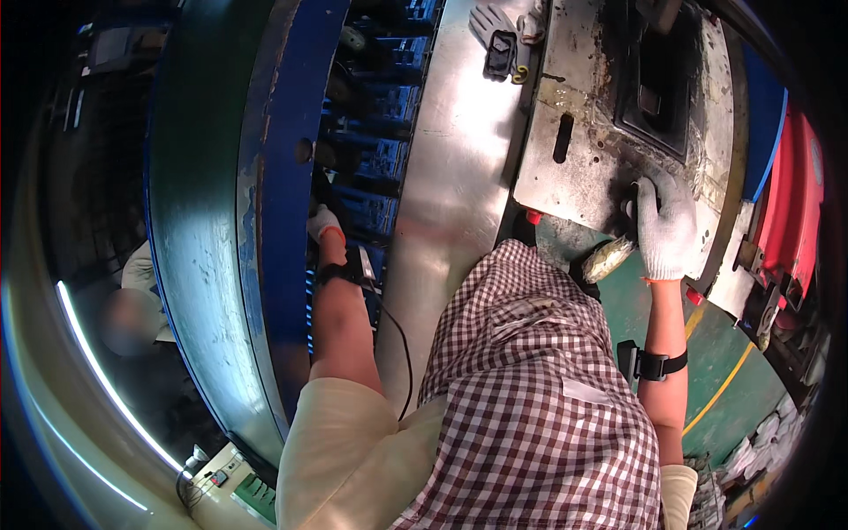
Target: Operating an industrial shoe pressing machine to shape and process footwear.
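My left hand (325,223), in a white glove with an orange cuff, reaches in beside the blue machine frame (296,115). Its fingers are mostly hidden in shadow next to a dark part, so what they touch is unclear. My right hand (667,225), gloved the same way, rests on the stained metal plate (552,181) near its front edge, thumb apart from the other fingers. Close by its thumb is a small dark round knob (629,208). Below that hand, a handle wrapped in worn, pale material (609,259) sticks out past the plate's edge.
A row of blue slotted machine parts (375,159) runs beside a shiny metal ledge (455,132). Spare gloves (488,22) and a black case-like object (501,55) lie on it. Red panels (798,203) stand at right. A person (132,309) is beyond the machine at left.
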Demonstrator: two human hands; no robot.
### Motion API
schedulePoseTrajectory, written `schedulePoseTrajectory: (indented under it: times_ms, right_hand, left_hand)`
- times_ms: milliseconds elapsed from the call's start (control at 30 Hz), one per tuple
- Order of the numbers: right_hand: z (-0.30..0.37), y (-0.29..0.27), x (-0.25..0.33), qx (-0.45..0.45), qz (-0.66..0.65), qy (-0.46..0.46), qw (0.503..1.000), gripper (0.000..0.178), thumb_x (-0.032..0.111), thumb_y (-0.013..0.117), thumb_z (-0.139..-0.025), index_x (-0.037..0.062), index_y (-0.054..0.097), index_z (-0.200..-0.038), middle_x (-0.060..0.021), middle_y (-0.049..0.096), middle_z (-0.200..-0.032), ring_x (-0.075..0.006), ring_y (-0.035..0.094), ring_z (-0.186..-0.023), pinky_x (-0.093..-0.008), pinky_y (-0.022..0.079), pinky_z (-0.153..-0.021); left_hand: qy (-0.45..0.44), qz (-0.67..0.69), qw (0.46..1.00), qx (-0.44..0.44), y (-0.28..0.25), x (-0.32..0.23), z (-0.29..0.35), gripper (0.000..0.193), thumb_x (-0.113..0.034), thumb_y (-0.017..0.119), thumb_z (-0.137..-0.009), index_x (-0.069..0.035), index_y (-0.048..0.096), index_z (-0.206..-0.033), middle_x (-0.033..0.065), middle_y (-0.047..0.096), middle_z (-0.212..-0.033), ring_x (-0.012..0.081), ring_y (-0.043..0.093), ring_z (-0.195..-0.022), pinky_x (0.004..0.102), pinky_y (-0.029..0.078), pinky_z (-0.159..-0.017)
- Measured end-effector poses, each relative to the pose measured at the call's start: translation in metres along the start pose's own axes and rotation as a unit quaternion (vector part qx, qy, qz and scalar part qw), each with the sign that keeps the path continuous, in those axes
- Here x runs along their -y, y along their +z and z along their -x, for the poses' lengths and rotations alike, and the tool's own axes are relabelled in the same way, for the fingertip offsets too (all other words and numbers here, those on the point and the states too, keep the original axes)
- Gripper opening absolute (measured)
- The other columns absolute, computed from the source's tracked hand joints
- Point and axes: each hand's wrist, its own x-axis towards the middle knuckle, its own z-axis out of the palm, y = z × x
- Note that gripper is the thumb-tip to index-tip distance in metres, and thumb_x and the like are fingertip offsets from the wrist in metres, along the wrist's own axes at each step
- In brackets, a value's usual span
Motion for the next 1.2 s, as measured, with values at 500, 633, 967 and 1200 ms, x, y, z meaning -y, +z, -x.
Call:
schedulePoseTrajectory:
  times_ms: [500, 633, 967, 1200]
  right_hand:
    - [0.003, 0.0, 0.0, 0.019, 0.053, -0.034, 0.998, 0.022, 0.021, 0.066, -0.101, 0.0028, 0.074, -0.11, -0.017, 0.07, -0.103, -0.0353, 0.068, -0.095, -0.0421, 0.052, -0.088]
    - [0.003, 0.003, -0.004, 0.007, 0.045, -0.033, 0.998, 0.023, 0.021, 0.067, -0.099, 0.0024, 0.074, -0.111, -0.0172, 0.072, -0.104, -0.036, 0.068, -0.097, -0.0417, 0.052, -0.089]
    - [-0.001, -0.008, 0.013, 0.012, 0.029, -0.036, 0.999, 0.023, 0.02, 0.066, -0.096, 0.007, 0.077, -0.111, -0.0148, 0.075, -0.107, -0.0356, 0.068, -0.103, -0.0434, 0.052, -0.094]
    - [0.0, -0.008, 0.012, -0.022, -0.055, -0.096, 0.994, 0.022, 0.017, 0.067, -0.094, 0.0085, 0.077, -0.111, -0.0116, 0.075, -0.106, -0.0346, 0.07, -0.1, -0.0437, 0.054, -0.093]
  left_hand:
    - [-0.337, 0.324, 0.86, 0.206, -0.06, 0.1, -0.053, 0.054, -0.057, 0.05, -0.098, -0.019, 0.066, -0.133, 0.0053, 0.07, -0.136, 0.0333, 0.058, -0.131, 0.0641, 0.041, -0.109]
    - [-0.367, 0.442, 0.79, 0.214, -0.076, 0.099, -0.03, 0.046, -0.036, 0.06, -0.091, -0.01, 0.068, -0.129, 0.0087, 0.07, -0.133, 0.0341, 0.061, -0.127, 0.0595, 0.05, -0.103]
    - [-0.205, 0.575, 0.753, 0.244, -0.135, 0.153, 0.092, 0.046, -0.01, 0.062, -0.082, 0.008, 0.064, -0.125, 0.0214, 0.067, -0.132, 0.0402, 0.059, -0.13, 0.0617, 0.049, -0.113]
    - [-0.301, 0.582, 0.652, 0.381, -0.161, 0.02, 0.196, 0.083, 0.0, 0.054, -0.066, 0.002, 0.049, -0.149, 0.0191, 0.052, -0.154, 0.0404, 0.044, -0.147, 0.0653, 0.029, -0.126]
